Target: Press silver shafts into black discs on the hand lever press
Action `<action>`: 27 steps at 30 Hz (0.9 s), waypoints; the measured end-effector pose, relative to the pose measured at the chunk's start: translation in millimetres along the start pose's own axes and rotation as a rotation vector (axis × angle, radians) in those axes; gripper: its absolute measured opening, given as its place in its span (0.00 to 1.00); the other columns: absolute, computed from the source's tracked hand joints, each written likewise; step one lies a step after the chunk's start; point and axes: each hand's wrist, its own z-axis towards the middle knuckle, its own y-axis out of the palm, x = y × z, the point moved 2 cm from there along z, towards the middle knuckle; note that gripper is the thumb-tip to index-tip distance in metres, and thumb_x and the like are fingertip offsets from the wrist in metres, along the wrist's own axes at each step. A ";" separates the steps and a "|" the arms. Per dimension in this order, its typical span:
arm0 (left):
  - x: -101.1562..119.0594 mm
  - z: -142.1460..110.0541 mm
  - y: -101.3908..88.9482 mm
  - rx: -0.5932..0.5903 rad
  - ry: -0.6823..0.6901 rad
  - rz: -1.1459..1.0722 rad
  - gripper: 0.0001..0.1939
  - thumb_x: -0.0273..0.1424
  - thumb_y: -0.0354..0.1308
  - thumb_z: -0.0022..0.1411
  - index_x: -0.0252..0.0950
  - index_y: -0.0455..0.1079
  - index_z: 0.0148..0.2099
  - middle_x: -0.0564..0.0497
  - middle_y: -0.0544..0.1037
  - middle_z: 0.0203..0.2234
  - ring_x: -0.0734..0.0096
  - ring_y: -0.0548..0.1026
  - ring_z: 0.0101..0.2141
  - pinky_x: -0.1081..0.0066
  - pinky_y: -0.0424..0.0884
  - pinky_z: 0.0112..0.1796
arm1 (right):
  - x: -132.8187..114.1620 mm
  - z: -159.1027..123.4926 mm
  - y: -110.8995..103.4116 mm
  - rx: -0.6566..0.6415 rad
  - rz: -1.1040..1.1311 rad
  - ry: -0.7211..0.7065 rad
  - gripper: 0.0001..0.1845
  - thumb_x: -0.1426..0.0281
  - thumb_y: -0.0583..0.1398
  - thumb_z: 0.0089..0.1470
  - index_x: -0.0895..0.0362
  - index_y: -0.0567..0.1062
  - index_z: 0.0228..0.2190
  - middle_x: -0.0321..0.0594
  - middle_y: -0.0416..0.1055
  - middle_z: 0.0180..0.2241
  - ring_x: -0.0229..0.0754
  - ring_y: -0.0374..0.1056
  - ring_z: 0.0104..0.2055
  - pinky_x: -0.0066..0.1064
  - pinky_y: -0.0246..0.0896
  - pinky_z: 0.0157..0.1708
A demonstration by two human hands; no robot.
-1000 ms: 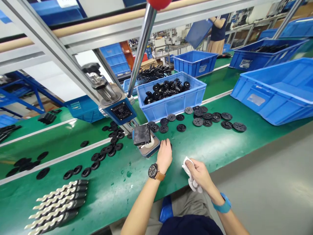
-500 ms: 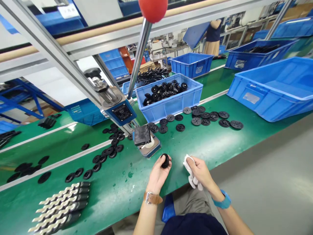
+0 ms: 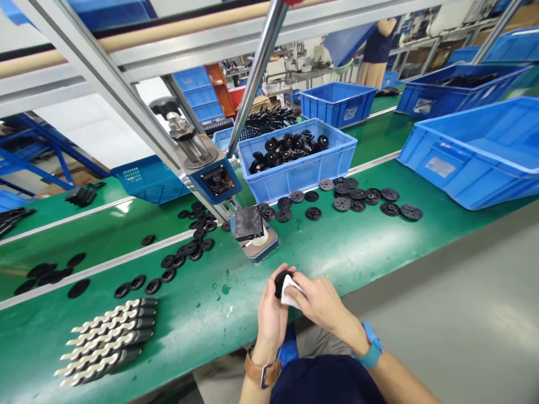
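Observation:
My left hand point(image 3: 270, 316) is closed round a black round wheel-like part point(image 3: 278, 284), held above the near edge of the green bench. A white cloth glove point(image 3: 290, 292) is bunched in my right hand point(image 3: 322, 303) and pressed against the face of that part. The glove and fingers cover much of the part. Just beyond my hands stands a hand press point(image 3: 218, 180) with a black block point(image 3: 247, 223) at its base. Several black discs point(image 3: 313, 213) lie flat on the bench, right of the press.
Behind the press, a blue bin point(image 3: 303, 171) holds many black parts. A larger blue bin point(image 3: 471, 168) stands at right. Black rings point(image 3: 152, 286) and a group of cream-and-black wavy pieces point(image 3: 109, 342) lie at left. The press lever point(image 3: 256, 78) slants overhead. A person point(image 3: 374, 47) stands far back.
My right hand has moved left, bringing the white glove from apart onto the black wheel-like part. My left hand still holds the part. The view has shifted slightly.

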 end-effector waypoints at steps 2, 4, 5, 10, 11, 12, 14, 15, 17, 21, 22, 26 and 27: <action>-4.7 -2.4 -1.2 0.028 0.052 0.047 0.28 0.52 0.62 0.64 0.35 0.78 0.55 0.38 0.81 0.52 0.52 0.77 0.54 0.58 0.70 0.55 | -3.2 6.0 4.1 -0.050 -0.029 -0.017 0.14 0.62 0.54 0.69 0.56 0.75 0.45 0.48 0.80 0.34 0.45 0.73 0.32 0.32 0.39 0.28; -9.9 -3.4 -3.9 0.055 0.085 0.075 0.28 0.52 0.62 0.64 0.35 0.78 0.55 0.39 0.81 0.52 0.52 0.76 0.54 0.58 0.70 0.55 | -2.1 11.0 8.7 -0.059 0.003 -0.017 0.15 0.61 0.55 0.68 0.57 0.74 0.48 0.49 0.80 0.34 0.47 0.73 0.33 0.32 0.40 0.29; -12.5 -3.6 -5.5 0.065 0.096 0.083 0.28 0.52 0.61 0.64 0.36 0.77 0.55 0.39 0.81 0.52 0.52 0.76 0.55 0.59 0.70 0.55 | -1.1 12.6 11.2 -0.055 0.031 -0.014 0.15 0.61 0.55 0.68 0.56 0.74 0.48 0.48 0.80 0.33 0.46 0.72 0.32 0.32 0.40 0.29; -19.4 -4.6 -13.2 0.094 0.235 0.150 0.27 0.51 0.55 0.69 0.37 0.75 0.58 0.40 0.79 0.55 0.54 0.75 0.56 0.59 0.69 0.57 | -1.9 12.4 28.9 -0.020 0.266 0.036 0.21 0.55 0.51 0.70 0.56 0.74 0.37 0.39 0.73 0.28 0.40 0.64 0.28 0.30 0.43 0.30; -19.0 -5.2 -14.0 0.087 0.278 0.192 0.26 0.50 0.53 0.71 0.38 0.74 0.59 0.41 0.79 0.55 0.54 0.75 0.56 0.59 0.68 0.58 | -3.5 11.6 33.8 -0.014 0.335 0.050 0.25 0.52 0.48 0.70 0.56 0.72 0.34 0.38 0.71 0.27 0.39 0.62 0.27 0.29 0.45 0.30; -18.0 -6.0 -14.6 0.075 0.321 0.247 0.26 0.50 0.51 0.72 0.37 0.73 0.60 0.41 0.78 0.55 0.54 0.74 0.57 0.58 0.67 0.59 | -5.1 10.8 38.9 -0.012 0.407 0.064 0.29 0.48 0.46 0.70 0.56 0.70 0.31 0.37 0.68 0.27 0.38 0.60 0.27 0.28 0.47 0.29; -15.0 -7.7 -15.1 0.056 0.402 0.378 0.26 0.49 0.49 0.73 0.37 0.73 0.60 0.41 0.78 0.55 0.54 0.73 0.57 0.57 0.64 0.61 | -7.5 9.8 48.4 -0.028 0.552 0.098 0.34 0.42 0.41 0.68 0.56 0.66 0.29 0.35 0.63 0.26 0.36 0.56 0.26 0.27 0.51 0.28; -13.7 -8.4 -15.2 0.047 0.435 0.440 0.27 0.50 0.48 0.73 0.37 0.73 0.61 0.41 0.78 0.55 0.53 0.73 0.58 0.57 0.63 0.61 | -7.9 9.4 52.2 -0.046 0.617 0.115 0.35 0.40 0.39 0.66 0.55 0.64 0.29 0.34 0.60 0.25 0.36 0.53 0.26 0.27 0.52 0.26; -13.1 -9.0 -15.1 0.024 0.468 0.516 0.28 0.51 0.48 0.73 0.38 0.72 0.61 0.40 0.77 0.56 0.53 0.72 0.58 0.57 0.63 0.61 | -6.4 8.9 56.2 -0.087 0.721 0.147 0.37 0.36 0.38 0.64 0.54 0.62 0.28 0.31 0.55 0.23 0.35 0.49 0.24 0.27 0.51 0.23; -23.6 -5.2 -11.7 -0.010 0.400 0.452 0.26 0.49 0.49 0.73 0.38 0.72 0.61 0.41 0.78 0.55 0.54 0.73 0.57 0.57 0.64 0.61 | 6.8 6.9 47.5 -0.091 0.797 0.169 0.35 0.34 0.44 0.61 0.53 0.59 0.26 0.30 0.52 0.23 0.34 0.46 0.24 0.26 0.47 0.21; -27.6 -3.3 -9.1 -0.012 0.359 0.397 0.26 0.49 0.50 0.73 0.38 0.73 0.60 0.41 0.79 0.53 0.55 0.74 0.56 0.58 0.65 0.60 | 11.6 5.7 42.9 -0.084 0.788 0.164 0.35 0.35 0.46 0.61 0.53 0.59 0.25 0.31 0.52 0.23 0.34 0.46 0.24 0.26 0.47 0.22; -35.8 11.7 14.3 0.031 0.139 0.114 0.22 0.47 0.58 0.69 0.35 0.76 0.54 0.41 0.83 0.46 0.57 0.80 0.47 0.58 0.73 0.53 | 31.8 -0.1 22.9 -0.096 0.677 0.132 0.32 0.42 0.56 0.60 0.55 0.60 0.20 0.31 0.54 0.20 0.34 0.49 0.23 0.26 0.45 0.24; -34.2 18.5 22.7 0.062 0.069 0.032 0.20 0.44 0.59 0.69 0.34 0.76 0.53 0.40 0.83 0.45 0.57 0.81 0.46 0.58 0.75 0.52 | 37.4 -0.7 17.6 -0.094 0.637 0.134 0.31 0.44 0.58 0.59 0.55 0.61 0.19 0.31 0.55 0.19 0.34 0.49 0.23 0.26 0.44 0.24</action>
